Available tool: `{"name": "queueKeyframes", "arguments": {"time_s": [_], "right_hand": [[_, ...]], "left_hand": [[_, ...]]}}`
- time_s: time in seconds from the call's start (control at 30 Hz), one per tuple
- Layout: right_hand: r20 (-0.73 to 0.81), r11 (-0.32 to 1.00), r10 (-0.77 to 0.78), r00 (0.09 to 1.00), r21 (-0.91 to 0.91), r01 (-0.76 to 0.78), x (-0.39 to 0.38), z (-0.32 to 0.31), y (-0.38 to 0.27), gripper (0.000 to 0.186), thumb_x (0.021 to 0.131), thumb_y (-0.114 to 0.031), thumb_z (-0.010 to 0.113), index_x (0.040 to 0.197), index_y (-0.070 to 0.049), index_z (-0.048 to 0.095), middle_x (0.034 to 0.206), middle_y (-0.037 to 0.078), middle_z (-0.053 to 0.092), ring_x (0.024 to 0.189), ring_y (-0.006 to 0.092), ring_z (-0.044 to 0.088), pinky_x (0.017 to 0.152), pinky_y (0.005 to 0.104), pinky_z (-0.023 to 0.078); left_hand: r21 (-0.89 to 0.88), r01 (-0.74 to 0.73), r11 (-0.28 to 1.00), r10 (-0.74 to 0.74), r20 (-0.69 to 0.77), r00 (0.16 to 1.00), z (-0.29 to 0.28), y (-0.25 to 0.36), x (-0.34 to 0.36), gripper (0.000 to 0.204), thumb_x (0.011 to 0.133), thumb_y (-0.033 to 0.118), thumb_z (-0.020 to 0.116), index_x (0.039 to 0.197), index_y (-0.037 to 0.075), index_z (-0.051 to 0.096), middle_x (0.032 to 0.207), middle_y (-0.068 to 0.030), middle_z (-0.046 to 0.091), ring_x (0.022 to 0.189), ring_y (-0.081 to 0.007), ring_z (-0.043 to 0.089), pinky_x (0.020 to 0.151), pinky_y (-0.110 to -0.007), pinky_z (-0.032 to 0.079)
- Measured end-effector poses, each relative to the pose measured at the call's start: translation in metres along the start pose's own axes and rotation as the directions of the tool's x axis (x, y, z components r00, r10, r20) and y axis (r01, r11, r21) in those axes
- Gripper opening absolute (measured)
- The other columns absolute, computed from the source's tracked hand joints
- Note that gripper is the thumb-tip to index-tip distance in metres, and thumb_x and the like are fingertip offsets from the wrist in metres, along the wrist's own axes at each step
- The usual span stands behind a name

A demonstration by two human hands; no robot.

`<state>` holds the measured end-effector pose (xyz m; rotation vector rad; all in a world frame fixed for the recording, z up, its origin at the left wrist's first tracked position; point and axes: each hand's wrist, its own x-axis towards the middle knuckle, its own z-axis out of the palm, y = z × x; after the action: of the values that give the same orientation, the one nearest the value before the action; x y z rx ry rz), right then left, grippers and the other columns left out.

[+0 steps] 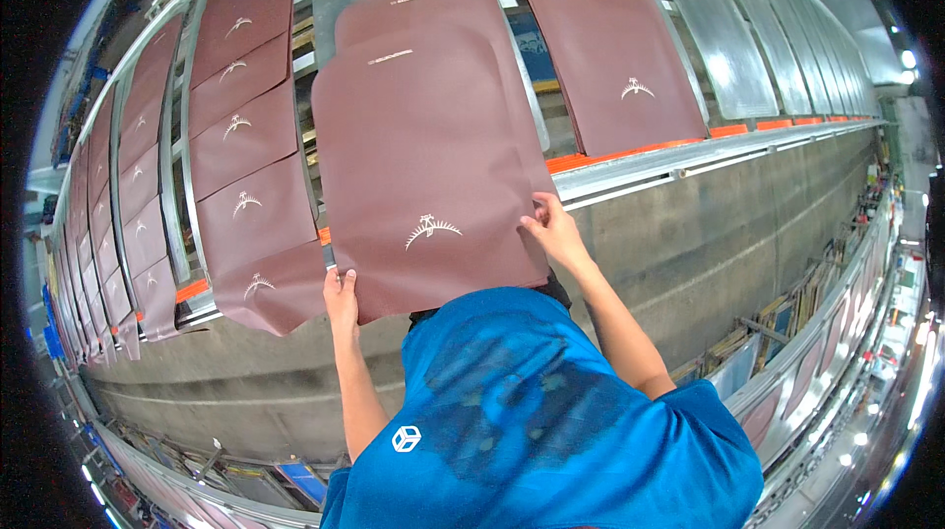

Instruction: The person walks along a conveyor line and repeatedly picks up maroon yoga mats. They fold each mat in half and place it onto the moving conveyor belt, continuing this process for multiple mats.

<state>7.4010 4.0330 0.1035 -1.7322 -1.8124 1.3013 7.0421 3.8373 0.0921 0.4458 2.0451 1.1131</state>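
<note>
A maroon, leather-like sheet (423, 145) with rounded far corners lies in front of me, its near edge hanging close to my body. It bears a pale winged emblem near its lower part and a small pale line of print at the far end. My left hand (342, 301) pinches its near left corner. On the right edge, my right hand (554, 231) is closed with thumb and fingers on the sheet's side. Beneath and beyond it lies another maroon sheet (423, 3), mostly covered and shifted away from me.
To the left, overlapping maroon sheets (241, 150) cover neighbouring panels. One more printed sheet (610, 52) lies on the right. Farther right run bare metal panels (724, 32) with orange end strips (728, 130). A concrete aisle floor (689, 234) and another long rack (827, 352) are alongside.
</note>
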Motion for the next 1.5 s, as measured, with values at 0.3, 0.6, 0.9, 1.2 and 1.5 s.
{"name": "queueKeyframes", "arguments": {"time_s": [0.3, 0.6, 0.9, 1.2, 1.5], "right_hand": [[-0.232, 0.953, -0.291, 0.928, -0.160, 0.259, 0.070, 0.020, -0.018, 0.034, 0.080, -0.014, 0.067, 0.109, 0.002, 0.059, 0.098, 0.018, 0.057, 0.094, 0.0356, 0.056, 0.085, 0.0430, 0.045], [-0.342, 0.979, -0.121, 0.932, -0.196, 0.055, 0.174, 0.066, -0.023, 0.046, 0.077, -0.024, 0.071, 0.114, 0.001, 0.060, 0.107, 0.018, 0.059, 0.098, 0.0318, 0.059, 0.089, 0.0401, 0.047], [-0.294, 0.977, -0.029, 0.955, -0.211, -0.035, 0.189, 0.062, -0.039, 0.032, 0.083, -0.029, 0.065, 0.100, -0.002, 0.067, 0.100, 0.019, 0.062, 0.099, 0.0369, 0.059, 0.090, 0.0436, 0.046], [-0.389, 0.992, -0.052, 0.920, -0.130, 0.001, 0.172, 0.058, -0.031, 0.023, 0.084, -0.023, 0.065, 0.099, -0.007, 0.067, 0.109, 0.019, 0.056, 0.104, 0.0369, 0.056, 0.087, 0.0467, 0.046], [-0.110, 0.994, -0.003, 0.994, -0.105, -0.009, 0.162, 0.046, -0.026, 0.043, 0.088, -0.035, 0.058, 0.109, 0.002, 0.057, 0.102, 0.027, 0.063, 0.101, 0.0422, 0.059, 0.086, 0.0479, 0.045]], "left_hand": [[0.395, -0.062, 0.917, 0.031, 0.086, 0.996, -0.004, -0.019, 0.023, 0.048, 0.091, 0.017, 0.059, 0.130, -0.008, 0.044, 0.125, -0.0236, 0.055, 0.117, -0.0301, 0.054, 0.097, -0.037, 0.041], [0.417, -0.114, 0.902, 0.119, 0.015, 0.993, 0.006, -0.021, 0.013, 0.048, 0.091, 0.023, 0.061, 0.127, -0.006, 0.047, 0.119, -0.0238, 0.057, 0.110, -0.0320, 0.056, 0.094, -0.039, 0.042], [0.392, -0.129, 0.911, 0.155, -0.035, 0.987, 0.009, -0.016, 0.006, 0.038, 0.091, 0.020, 0.059, 0.117, -0.007, 0.051, 0.105, -0.0219, 0.060, 0.096, -0.0292, 0.058, 0.085, -0.038, 0.044], [0.235, -0.142, 0.962, 0.144, 0.009, 0.990, 0.001, -0.041, 0.017, 0.035, 0.090, 0.021, 0.061, 0.113, -0.004, 0.053, 0.098, -0.0174, 0.062, 0.089, -0.0241, 0.059, 0.080, -0.036, 0.045], [0.219, -0.188, 0.957, 0.201, -0.037, 0.979, 0.007, -0.025, 0.007, 0.038, 0.092, 0.030, 0.057, 0.109, -0.004, 0.056, 0.093, -0.0189, 0.062, 0.086, -0.0274, 0.058, 0.079, -0.037, 0.045]]}}
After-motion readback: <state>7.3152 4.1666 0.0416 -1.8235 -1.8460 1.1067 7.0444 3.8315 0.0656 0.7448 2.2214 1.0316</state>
